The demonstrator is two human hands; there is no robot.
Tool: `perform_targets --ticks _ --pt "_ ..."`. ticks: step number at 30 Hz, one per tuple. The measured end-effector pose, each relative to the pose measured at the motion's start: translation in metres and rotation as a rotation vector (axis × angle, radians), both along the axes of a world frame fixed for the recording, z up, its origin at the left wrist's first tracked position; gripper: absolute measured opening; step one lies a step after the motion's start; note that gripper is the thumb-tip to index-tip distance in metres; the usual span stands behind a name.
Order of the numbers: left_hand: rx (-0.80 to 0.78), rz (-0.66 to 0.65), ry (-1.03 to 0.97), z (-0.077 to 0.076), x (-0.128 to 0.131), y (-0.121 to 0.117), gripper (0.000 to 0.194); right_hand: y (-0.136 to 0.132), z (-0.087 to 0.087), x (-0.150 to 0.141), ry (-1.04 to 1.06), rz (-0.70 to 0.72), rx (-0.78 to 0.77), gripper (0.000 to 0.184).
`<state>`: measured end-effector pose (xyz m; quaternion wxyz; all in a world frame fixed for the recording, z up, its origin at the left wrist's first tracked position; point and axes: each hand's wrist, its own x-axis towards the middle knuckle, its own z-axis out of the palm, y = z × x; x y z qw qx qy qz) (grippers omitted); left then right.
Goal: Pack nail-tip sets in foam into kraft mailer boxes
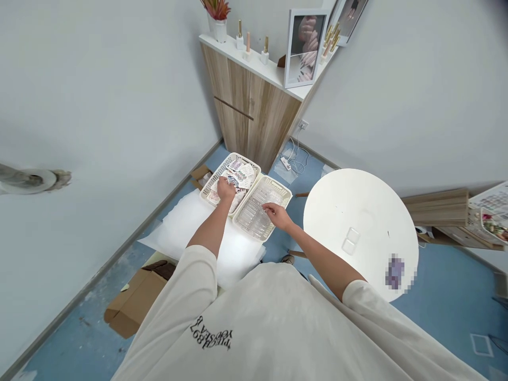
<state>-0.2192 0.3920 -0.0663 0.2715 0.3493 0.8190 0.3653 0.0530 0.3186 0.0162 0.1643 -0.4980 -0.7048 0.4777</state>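
- Centrally, two baskets sit side by side, one under the fingers of each hand.
- Left hand (pixel 226 189): reaching down into the left basket (pixel 223 165), fingers bent and low among the packets (pixel 243 172). Cannot tell whether they pinch one.
- Packets: flat, mostly white with coloured prints, loosely heaped; spread beyond the left fingers, to their right, and on the near side too.
- Right hand (pixel 277 215): over the right basket (pixel 248 235), fingers bent, tips near one another, a narrow gap at most. Contact with anything below: cannot tell.
- Clear boxes (pixel 254 214): transparent, many, just left of the right fingers and beneath them, filling much of that basket.
- White sheeting (pixel 190 219): bright, nearer the wearer than the left fingers and off to their left.
- Small carton (pixel 201 176): left of the left fingers, close beside the basket. Larger carton (pixel 137 301): well apart, near side, farther left.
- Round white worktop (pixel 329 211): right of the right fingers; on it, a clear case (pixel 351 241) and a pixelated purple patch (pixel 395 271).
- Cabinet (pixel 254 95): beyond both sets of fingers, wood-grained; bottles (pixel 265 50), plant (pixel 217 9) and framed picture (pixel 305 47) on top.
- Power strip (pixel 286 163): on blue floor, beyond the right fingers.
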Motion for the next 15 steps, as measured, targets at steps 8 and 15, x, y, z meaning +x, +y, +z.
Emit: perform_targets --ticks 8,15 --pt "0.016 0.089 0.100 0.016 -0.009 -0.018 0.028 0.002 -0.003 0.002 0.020 0.009 -0.015 0.034" --pt "0.199 0.000 0.016 0.049 0.005 -0.034 0.028 0.003 -0.004 0.003 0.065 -0.015 0.042 0.033"
